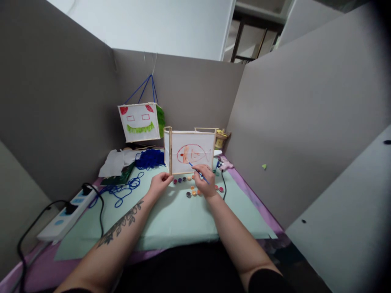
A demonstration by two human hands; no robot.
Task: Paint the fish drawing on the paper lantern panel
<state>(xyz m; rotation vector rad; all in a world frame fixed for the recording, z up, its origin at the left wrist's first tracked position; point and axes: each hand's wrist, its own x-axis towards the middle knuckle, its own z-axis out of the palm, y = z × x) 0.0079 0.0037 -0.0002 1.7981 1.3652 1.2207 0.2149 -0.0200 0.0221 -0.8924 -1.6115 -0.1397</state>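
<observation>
A box-shaped paper lantern [192, 138] with a thin wooden frame stands on the table. Its front panel shows a fish outlined in red, with an orange patch behind the eye. My left hand [160, 184] pinches the frame's lower left corner. In my right hand [206, 181] is a slim blue paintbrush [195, 169], its tip at the panel just below the fish. Several small paint pots [188, 194] in dark, orange and red tones sit beneath and around my right hand, which hides some of them.
A second lantern [140, 122] with a painted face hangs by blue cords at the back left. Blue cord [150, 158] lies heaped below it, beside white cloth or paper [114, 163]. A power strip [65, 215] runs along the left edge. A pink glue gun [226, 163] lies right, near a small basket [220, 139].
</observation>
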